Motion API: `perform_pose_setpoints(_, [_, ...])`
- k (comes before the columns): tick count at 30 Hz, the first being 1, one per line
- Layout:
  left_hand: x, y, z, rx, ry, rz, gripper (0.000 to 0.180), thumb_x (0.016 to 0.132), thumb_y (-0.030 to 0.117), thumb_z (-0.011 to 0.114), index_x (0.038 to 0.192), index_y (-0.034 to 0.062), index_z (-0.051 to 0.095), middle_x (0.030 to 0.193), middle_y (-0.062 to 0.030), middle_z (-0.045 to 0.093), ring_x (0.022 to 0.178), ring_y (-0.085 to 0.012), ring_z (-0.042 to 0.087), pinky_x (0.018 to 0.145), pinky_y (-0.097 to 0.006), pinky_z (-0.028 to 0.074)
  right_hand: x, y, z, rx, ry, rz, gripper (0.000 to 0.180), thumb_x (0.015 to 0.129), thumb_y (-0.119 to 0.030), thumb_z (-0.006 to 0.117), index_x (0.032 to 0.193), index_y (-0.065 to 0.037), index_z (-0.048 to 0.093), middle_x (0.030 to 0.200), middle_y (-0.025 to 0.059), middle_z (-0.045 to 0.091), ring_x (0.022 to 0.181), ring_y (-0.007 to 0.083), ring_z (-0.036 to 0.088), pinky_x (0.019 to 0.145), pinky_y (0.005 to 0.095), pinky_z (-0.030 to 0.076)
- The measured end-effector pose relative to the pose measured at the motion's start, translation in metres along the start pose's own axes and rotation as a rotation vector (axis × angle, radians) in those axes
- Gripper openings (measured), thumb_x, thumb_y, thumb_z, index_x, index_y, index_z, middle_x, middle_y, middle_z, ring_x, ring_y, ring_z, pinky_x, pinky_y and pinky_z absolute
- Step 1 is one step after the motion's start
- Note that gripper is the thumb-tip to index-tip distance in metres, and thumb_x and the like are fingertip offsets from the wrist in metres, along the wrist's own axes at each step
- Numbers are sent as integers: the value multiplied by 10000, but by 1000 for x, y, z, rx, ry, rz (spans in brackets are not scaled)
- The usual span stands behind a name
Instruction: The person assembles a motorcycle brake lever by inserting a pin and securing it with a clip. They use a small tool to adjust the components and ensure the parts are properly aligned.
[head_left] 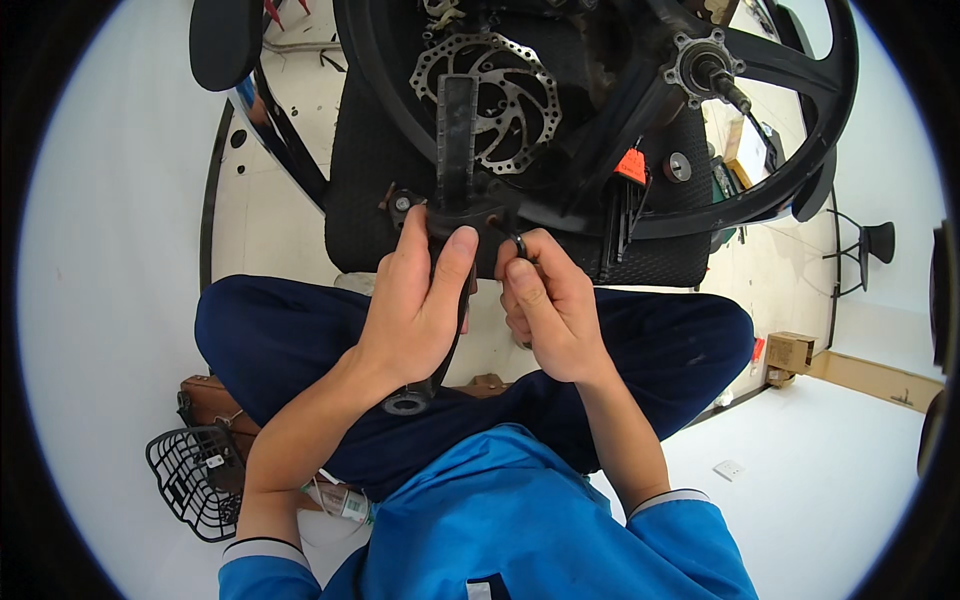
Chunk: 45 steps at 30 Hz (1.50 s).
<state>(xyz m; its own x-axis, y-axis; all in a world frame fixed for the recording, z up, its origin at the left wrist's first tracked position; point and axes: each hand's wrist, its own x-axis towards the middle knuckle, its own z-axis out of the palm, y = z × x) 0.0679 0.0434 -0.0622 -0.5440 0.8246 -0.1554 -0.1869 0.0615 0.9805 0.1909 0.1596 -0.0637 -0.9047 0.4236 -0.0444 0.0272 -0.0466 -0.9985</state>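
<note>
Two bare hands work at a black metal crank arm (452, 330) below a perforated silver brake disc (487, 100): the left hand (415, 300) has its fingers clamped round the arm, while the right hand (545, 305) pinches a small black ring (520, 245) between thumb and forefinger, just beside it, over blue-trousered knees.

Both hands raised close together, left hand (415, 305) curled in grip, right hand (550, 310) pinching, forearms bare

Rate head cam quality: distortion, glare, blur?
Head view: strong fisheye bend with a dark rim vignette; white floor near blown out, even light; left hand, right hand and brake disc sharp, no motion blur.
</note>
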Motion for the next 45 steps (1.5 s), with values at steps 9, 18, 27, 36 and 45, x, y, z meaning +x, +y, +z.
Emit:
perform_pose_setpoints(9, [-11,-3,13,331,41,414,388,985,210,591,1223,-54,439,859,-187,667,736,-306,698,646,-370,545,-5,-6,25,-50,297,1,160,1048,-158,441,1081,-20,514,624,-13,485,537,45,413,503,230,344])
perform_pose_setpoints(18, [-7,15,7,-331,-24,-31,275,1027,259,521,1113,9,447,710,-35,572,479,-91,553,437,-232,437,-5,-9,3,-188,218,-149,261,1079,-235,414,959,-27,516,639,-36,402,524,21,314,473,199,264])
perform_pose_setpoints(27, [-8,12,6,-323,-64,-72,285,1053,278,460,1154,16,414,677,-32,554,455,-87,518,420,-237,425,-2,-24,7,-565,180,-312,123,1000,-75,501,1018,21,577,686,51,589,546,126,512,508,247,401])
perform_pose_setpoints(36, [-9,0,8,-100,7,77,290,1055,234,440,1209,-6,390,667,-59,552,506,-125,548,475,-257,432,-1,-21,13,-577,188,-315,87,985,-44,537,1038,17,571,644,106,602,519,245,621,495,307,464])
perform_pose_setpoints(45, [-7,-15,10,276,120,460,385,1039,206,477,1228,-89,317,785,-169,619,608,-251,626,554,-327,481,0,-3,31,-320,329,-225,86,1014,-56,505,1035,5,561,646,75,600,506,145,571,493,265,430])
